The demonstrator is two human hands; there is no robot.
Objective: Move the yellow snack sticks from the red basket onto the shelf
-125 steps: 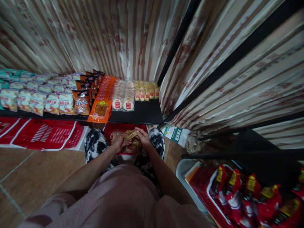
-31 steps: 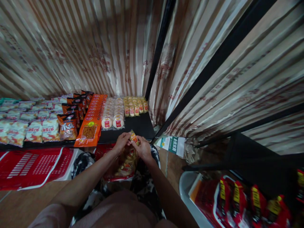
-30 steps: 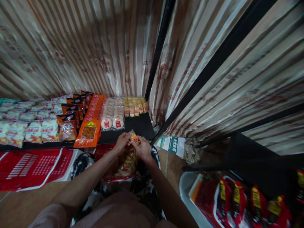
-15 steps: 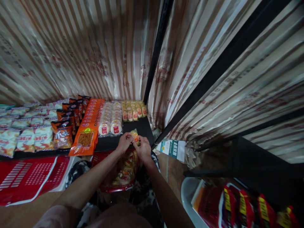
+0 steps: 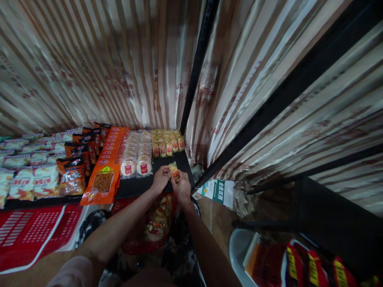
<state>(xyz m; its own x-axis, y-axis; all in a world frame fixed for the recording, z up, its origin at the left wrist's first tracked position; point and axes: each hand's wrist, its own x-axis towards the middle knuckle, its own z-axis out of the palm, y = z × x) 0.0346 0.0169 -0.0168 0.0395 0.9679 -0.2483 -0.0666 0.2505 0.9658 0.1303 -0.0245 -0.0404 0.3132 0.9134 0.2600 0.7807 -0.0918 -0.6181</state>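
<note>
A small yellow wrapped snack (image 5: 173,170) with a red label is held upright over the shelf's front edge. My left hand (image 5: 160,178) pinches it from the left, fingers closed at its edge. From the other side my right hand (image 5: 182,187) grips its lower part. Just beyond, on the black shelf (image 5: 134,191), rows of matching yellow snacks (image 5: 168,145) stand in the back right corner. Left of them lie rows of round white wrapped crackers (image 5: 144,165). Below my forearms, a red basket (image 5: 134,247) between my knees holds more yellow packets (image 5: 158,223).
Orange snack packs (image 5: 103,181), orange-black bags (image 5: 72,175) and white bags (image 5: 46,179) fill the shelf leftward. A red basket (image 5: 38,227) is at lower left. Black posts (image 5: 239,137) and striped curtain (image 5: 134,59) border the shelf. A white tub (image 5: 239,243) with red packets stands right.
The view has shifted slightly, so the shelf goods appear a little lower and further left. Both hands keep hold of the small yellow snack near the shelf edge.
</note>
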